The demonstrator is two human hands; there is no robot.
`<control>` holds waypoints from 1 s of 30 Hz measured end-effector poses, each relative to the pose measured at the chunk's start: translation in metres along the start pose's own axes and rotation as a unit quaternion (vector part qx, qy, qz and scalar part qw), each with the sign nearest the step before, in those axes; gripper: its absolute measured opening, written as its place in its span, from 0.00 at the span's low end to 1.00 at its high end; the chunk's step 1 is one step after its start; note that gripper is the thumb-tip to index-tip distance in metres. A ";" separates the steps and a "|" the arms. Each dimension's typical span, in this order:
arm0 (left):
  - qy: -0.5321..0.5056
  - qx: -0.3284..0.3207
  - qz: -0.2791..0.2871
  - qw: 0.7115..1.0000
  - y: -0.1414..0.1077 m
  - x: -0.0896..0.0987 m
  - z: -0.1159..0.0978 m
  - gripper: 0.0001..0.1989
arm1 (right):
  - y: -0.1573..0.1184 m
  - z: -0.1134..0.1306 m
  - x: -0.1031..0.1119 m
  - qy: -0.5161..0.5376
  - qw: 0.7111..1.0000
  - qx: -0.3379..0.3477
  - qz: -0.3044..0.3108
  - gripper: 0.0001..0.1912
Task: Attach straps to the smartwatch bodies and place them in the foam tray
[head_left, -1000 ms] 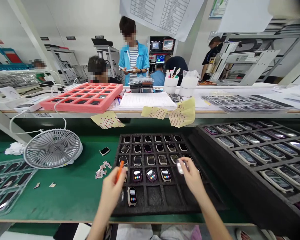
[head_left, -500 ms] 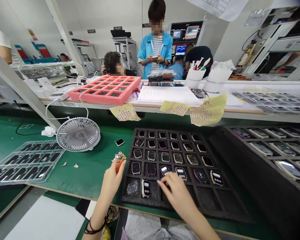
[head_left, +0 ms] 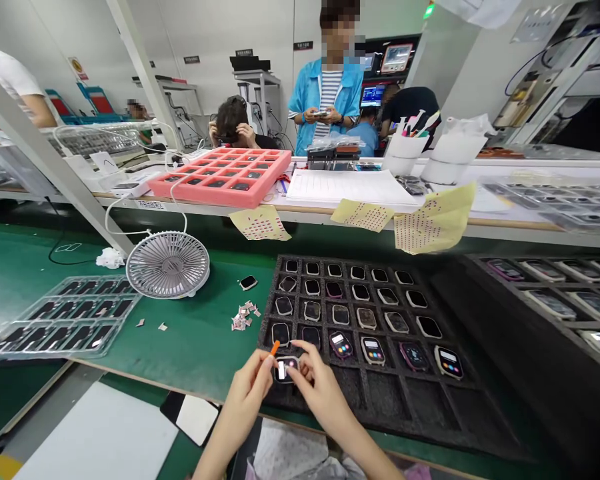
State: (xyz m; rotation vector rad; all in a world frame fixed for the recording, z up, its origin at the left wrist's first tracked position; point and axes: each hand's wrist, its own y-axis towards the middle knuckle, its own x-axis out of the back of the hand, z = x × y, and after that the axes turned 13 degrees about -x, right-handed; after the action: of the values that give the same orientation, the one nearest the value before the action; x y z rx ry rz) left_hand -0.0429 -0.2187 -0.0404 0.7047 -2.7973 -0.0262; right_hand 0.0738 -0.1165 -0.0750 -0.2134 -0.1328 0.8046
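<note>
Between my two hands is a smartwatch (head_left: 281,371) with a lit screen, turned sideways over the near left part of the black foam tray (head_left: 380,417). My right hand (head_left: 325,387) grips its right end between thumb and fingers. My left hand (head_left: 253,383) is closed around a slim orange tool (head_left: 275,347) whose tip points up, close against the watch's left end. The tool's lower part is hidden by my fingers. More smartwatches (head_left: 373,351) fill the tray's far rows, some with lit screens and others dark.
Small pale scraps (head_left: 243,319) and a loose watch (head_left: 248,283) lie left of the tray. A grey fan (head_left: 169,265) and a clear plastic tray (head_left: 55,317) stand farther left. A second foam tray (head_left: 530,283) is at right. Behind is a shelf with a pink foam tray (head_left: 260,193); co-workers are beyond.
My right hand has moved left and taken hold of the lit watch, now turned sideways. My left hand has come right from beside the scraps, still with the orange tool.
</note>
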 end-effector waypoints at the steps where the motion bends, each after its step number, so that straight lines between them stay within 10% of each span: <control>1: -0.036 0.005 0.012 0.999 -0.002 -0.004 0.001 0.22 | 0.002 0.002 0.003 0.061 0.998 -0.017 0.013 0.15; 8: -0.169 0.035 -0.018 0.985 0.001 -0.026 0.004 0.25 | 0.006 0.017 0.025 0.382 0.921 -0.072 0.018 0.20; 15: -0.092 0.002 0.074 0.993 0.010 -0.029 -0.014 0.24 | -0.001 0.025 0.033 0.341 0.932 -0.074 0.100 0.18; 30: -0.049 -0.010 0.143 0.988 0.011 -0.045 -0.019 0.23 | -0.002 0.027 0.036 0.354 0.927 -0.115 0.032 0.18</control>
State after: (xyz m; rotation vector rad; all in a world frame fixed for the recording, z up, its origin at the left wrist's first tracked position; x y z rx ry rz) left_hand -0.0050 -0.1871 -0.0323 0.2984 -2.9602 -0.0364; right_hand 0.0943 -0.0877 -0.0469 -0.7205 0.4687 0.7326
